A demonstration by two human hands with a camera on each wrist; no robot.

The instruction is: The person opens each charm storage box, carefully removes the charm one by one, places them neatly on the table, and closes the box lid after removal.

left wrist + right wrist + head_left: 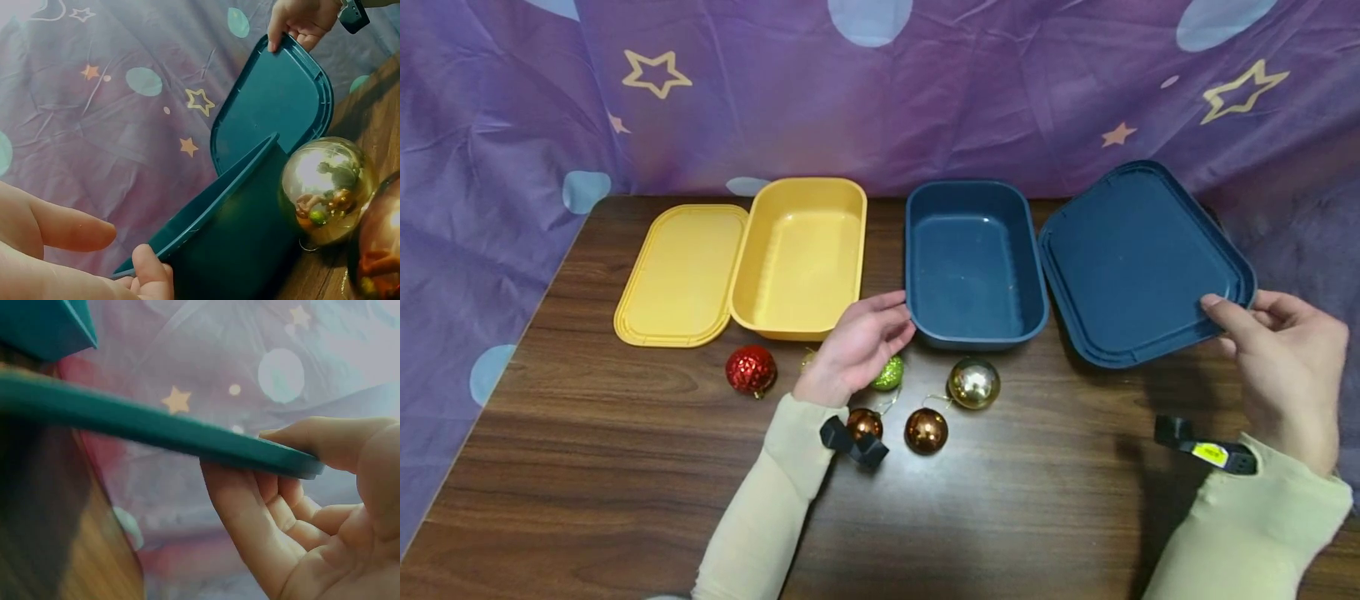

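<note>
My right hand (1288,362) pinches a dark blue lid (1150,267) at its near right corner, thumb on top and fingers underneath. The lid is tilted and raised off the table, its left edge beside the dark blue box (977,329). That box stands upright with nothing inside. With relaxed fingers, my left hand (868,337) touches the box's left side near the front corner; in the left wrist view its fingertips (150,265) are at the rim and the thumb is apart from it. Below it sit a green glitter ornament (889,373) and a brown ornament (865,425).
A yellow box (797,321) stands left of the blue one, with its yellow lid (681,275) flat beside it. In front lie a red ornament (751,371), a gold ornament (973,383) and another brown ornament (927,431). A purple curtain (775,92) hangs behind the wooden table (610,467).
</note>
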